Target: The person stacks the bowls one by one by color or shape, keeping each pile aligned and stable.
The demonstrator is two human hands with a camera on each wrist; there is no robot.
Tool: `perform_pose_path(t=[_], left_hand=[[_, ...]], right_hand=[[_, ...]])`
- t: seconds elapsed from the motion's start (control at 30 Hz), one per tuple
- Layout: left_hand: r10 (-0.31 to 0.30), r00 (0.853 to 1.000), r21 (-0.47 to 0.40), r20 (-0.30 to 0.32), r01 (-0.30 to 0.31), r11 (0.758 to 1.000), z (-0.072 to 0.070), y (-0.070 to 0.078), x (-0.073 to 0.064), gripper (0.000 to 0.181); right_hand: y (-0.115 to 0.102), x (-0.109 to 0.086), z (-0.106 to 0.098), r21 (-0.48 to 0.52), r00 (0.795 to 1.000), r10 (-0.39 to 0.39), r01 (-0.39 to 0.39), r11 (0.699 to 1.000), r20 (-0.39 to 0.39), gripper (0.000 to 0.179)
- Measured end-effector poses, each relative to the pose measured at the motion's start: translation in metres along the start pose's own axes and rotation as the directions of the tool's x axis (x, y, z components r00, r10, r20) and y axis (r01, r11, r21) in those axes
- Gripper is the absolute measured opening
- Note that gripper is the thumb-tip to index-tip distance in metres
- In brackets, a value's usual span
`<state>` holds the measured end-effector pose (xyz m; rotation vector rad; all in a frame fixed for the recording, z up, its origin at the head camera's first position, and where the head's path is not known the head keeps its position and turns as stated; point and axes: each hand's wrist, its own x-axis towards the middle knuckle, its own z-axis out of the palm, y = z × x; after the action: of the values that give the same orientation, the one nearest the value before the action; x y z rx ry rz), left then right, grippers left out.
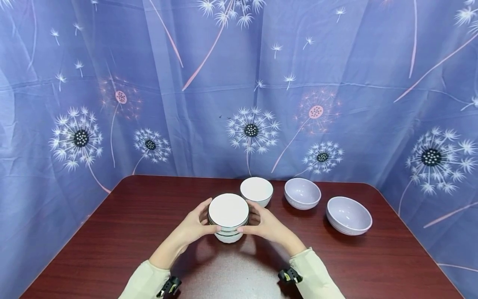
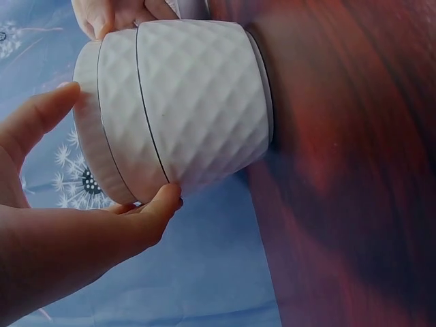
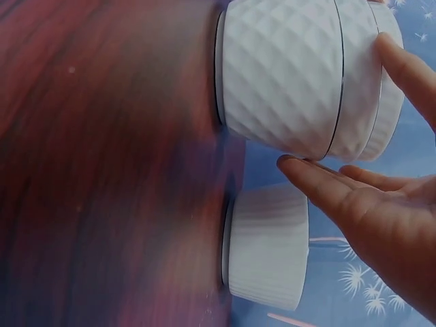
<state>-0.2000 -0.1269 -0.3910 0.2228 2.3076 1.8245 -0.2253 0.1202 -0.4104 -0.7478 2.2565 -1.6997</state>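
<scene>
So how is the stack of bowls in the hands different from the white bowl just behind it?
The stack of bowls has several pieces; the white bowl is single. The stack's lowest bowl has diamond-shaped dimples, while the white bowl has fine ribs. The left hand and right hand hold the stack; neither holds the white bowl. Both are white.

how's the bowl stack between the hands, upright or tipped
Upright: the bowl stack shows its mouth on top in the head view, narrower base toward the tabletop in wrist views.
</scene>
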Motion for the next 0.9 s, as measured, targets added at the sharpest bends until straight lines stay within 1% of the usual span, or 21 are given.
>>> perform_pose_path(t=[0.23, 0.47, 0.63, 0.77, 0.9], left_hand=[[-0.005, 1.0, -0.013, -0.009, 0.005, 1.0, 0.002, -0.004, 0.003, 0.094], [0.006, 1.0, -0.002, -0.02, -0.006, 1.0, 0.003, -0.006, 0.004, 0.092], [0.018, 1.0, 0.008, -0.014, -0.018, 1.0, 0.003, -0.008, 0.005, 0.091], [0.014, 1.0, 0.005, -0.01, -0.014, 1.0, 0.003, -0.01, 0.007, 0.091], [-0.007, 1.0, 0.0, -0.018, 0.007, 1.0, 0.004, -0.011, 0.007, 0.092]], right_hand=[[0.001, -0.001, -0.003, -0.026, 1.0, 0.028, -0.028, 0.999, -0.005, 0.086], [0.001, -0.002, -0.004, -0.028, 1.0, -0.003, 0.002, 1.0, -0.008, 0.079], [0.003, 0.0, -0.006, -0.016, 1.0, -0.016, 0.016, 1.0, -0.005, 0.076], [0.003, 0.0, -0.01, -0.021, 1.0, -0.013, 0.013, 1.0, -0.013, 0.075], [0.002, -0.001, -0.014, -0.042, 0.999, -0.013, 0.011, 0.999, -0.036, 0.072]])
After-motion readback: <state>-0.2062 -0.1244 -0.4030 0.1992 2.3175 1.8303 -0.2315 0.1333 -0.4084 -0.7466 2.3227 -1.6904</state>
